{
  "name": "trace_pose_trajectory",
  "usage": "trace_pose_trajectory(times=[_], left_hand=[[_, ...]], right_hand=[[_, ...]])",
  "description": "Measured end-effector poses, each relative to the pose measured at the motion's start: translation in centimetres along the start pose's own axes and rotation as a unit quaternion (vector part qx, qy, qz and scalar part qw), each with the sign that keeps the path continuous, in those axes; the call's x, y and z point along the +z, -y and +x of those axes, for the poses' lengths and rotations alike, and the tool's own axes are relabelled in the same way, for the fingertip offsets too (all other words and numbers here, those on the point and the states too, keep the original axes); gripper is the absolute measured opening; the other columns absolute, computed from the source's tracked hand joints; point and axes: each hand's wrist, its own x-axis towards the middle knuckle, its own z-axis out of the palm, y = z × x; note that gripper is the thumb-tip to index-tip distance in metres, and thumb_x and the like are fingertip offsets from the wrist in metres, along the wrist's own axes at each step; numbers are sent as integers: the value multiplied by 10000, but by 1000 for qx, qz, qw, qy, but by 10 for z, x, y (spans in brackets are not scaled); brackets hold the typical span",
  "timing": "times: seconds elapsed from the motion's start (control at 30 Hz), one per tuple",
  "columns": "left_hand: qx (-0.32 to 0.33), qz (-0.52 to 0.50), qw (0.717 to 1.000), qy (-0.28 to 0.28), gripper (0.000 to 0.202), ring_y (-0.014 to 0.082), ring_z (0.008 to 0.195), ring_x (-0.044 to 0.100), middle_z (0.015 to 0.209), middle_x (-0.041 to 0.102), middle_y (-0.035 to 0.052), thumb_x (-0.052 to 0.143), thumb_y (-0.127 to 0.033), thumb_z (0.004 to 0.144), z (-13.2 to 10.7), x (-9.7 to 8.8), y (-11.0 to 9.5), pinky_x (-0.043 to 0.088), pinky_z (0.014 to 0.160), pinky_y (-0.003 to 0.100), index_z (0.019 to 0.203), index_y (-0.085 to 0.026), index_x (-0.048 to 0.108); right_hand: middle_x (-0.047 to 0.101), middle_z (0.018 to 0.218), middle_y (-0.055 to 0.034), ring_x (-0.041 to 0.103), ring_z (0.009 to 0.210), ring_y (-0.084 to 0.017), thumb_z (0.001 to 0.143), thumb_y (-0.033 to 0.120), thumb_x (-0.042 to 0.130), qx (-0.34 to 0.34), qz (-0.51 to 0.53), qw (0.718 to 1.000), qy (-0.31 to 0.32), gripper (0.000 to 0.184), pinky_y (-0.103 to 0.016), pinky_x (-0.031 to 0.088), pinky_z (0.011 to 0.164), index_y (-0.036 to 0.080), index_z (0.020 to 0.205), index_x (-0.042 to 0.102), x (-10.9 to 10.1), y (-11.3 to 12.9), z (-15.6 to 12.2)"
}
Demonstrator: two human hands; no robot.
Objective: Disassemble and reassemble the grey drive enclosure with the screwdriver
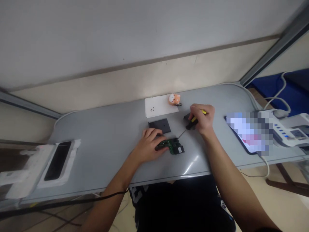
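A small green circuit board (171,146) with black parts and a white label lies on the grey table. My left hand (151,145) grips its left end between thumb and fingers. In my right hand (204,118) is a screwdriver (193,123) with a black and yellow handle, tilted down to the left. Its tip meets the board's upper edge; whether it sits in a screw is too small to tell. A flat dark cover (160,125) lies just behind the board, near my left fingertips. Another dark piece (186,118) shows partly behind my right hand.
On white paper (160,111) at the back lie several tiny dark screws (152,109) and an orange animal-shaped case (174,99). A lit tablet (249,132) and a power strip (285,129) are at right. A black phone (58,160) rests at left. Cables run along the edges.
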Motion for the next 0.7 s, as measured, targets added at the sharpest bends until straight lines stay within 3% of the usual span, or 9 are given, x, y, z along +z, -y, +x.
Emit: trace_pose_trajectory(times=[0.13, 0.43, 0.7], left_hand=[[15, 17, 999, -27, 173, 246, 1072, 564, 1102, 700, 76, 717, -357, 963, 0, 1, 2, 415, 956, 422, 1064, -218, 737], [23, 78, 993, -85, 186, 231, 985, 602, 982, 750, 67, 688, -329, 992, 2, -1, 8, 406, 884, 390, 1087, -176, 732], [-33, 58, 994, -84, 208, 222, 967, 604, 981, 771, 55, 616, -349, 1036, 0, 0, 13, 392, 878, 398, 1043, -191, 750]], right_hand=[[460, 460, 11, 392, 467, -120, 875, 259, 553, -5, -12, 1000, -20, 414, -305, 277, 486, 214, 464, 541, 1, 3, 0], [430, 471, 0, 389, 488, -132, 875, 226, 528, -23, -4, 984, -177, 420, -315, 283, 496, 219, 457, 493, 2, -2, 9], [425, 481, 16, 405, 480, -127, 942, 260, 526, -5, -39, 977, -211, 444, -311, 289, 502, 215, 500, 507, -8, -8, 13]])
